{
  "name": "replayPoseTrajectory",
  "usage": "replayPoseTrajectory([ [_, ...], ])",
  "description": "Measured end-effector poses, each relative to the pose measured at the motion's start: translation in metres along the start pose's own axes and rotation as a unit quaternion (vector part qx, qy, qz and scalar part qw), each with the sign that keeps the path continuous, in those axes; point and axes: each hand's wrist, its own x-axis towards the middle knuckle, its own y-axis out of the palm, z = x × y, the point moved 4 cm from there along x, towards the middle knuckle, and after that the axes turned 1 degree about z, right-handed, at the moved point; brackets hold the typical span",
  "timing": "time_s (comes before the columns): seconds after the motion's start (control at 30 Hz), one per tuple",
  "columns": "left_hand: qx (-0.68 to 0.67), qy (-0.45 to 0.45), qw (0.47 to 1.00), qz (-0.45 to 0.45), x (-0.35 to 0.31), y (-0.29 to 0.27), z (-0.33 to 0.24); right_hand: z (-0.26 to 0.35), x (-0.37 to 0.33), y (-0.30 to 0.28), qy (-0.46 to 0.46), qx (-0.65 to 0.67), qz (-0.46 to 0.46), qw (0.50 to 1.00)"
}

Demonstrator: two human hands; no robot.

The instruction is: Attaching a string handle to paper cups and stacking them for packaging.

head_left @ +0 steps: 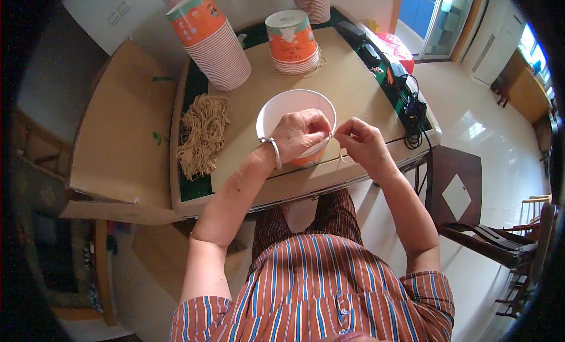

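A paper bucket, white inside and orange outside, stands near the table's front edge. Over its right rim my left hand is closed, thumb and fingertips pinching a thin beige cord. My right hand, just outside the rim, pinches the same cord, with a loose end hanging below the fingers. The fingertips of both hands almost meet at the rim, so the exact shape of the cord between them is hard to make out. Left of the bucket lies a heap of loose beige cords.
Behind the bucket stand a short stack of orange buckets and a tall leaning stack. Another stack is at the back. Black cables lie along the right edge. A large cardboard box adjoins the left side; a dark chair stands right.
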Motion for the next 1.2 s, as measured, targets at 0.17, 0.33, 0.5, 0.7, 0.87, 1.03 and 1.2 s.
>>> replayPoseTrajectory([
  [0.17, -0.014, 0.016, 1.0, 0.01, 0.001, 0.003, 0.004, -0.004, 0.001, 0.0, -0.01, -0.006, 0.002, 1.0],
  [0.33, -0.002, 0.041, 0.999, 0.007, 0.0, 0.003, 0.002, -0.002, 0.001, -0.001, -0.023, -0.016, 0.002, 1.0],
  [0.5, 0.0, 0.049, 0.999, 0.009, -0.001, 0.003, 0.003, -0.001, 0.0, 0.0, -0.039, -0.019, -0.003, 0.999],
  [0.7, -0.007, -0.035, 0.999, 0.004, -0.002, 0.003, -0.004, -0.005, 0.002, -0.001, -0.066, 0.001, -0.001, 0.998],
  [0.87, 0.007, -0.036, 0.999, -0.006, -0.004, 0.003, -0.002, -0.004, 0.0, 0.0, -0.025, -0.001, 0.004, 1.0],
  [1.03, 0.05, 0.009, 0.999, -0.013, -0.003, 0.002, -0.001, -0.008, 0.002, -0.001, -0.052, -0.011, 0.006, 0.999],
  [1.2, 0.086, 0.039, 0.995, -0.016, -0.004, 0.001, -0.006, -0.006, 0.001, -0.001, -0.049, -0.012, 0.003, 0.999],
])
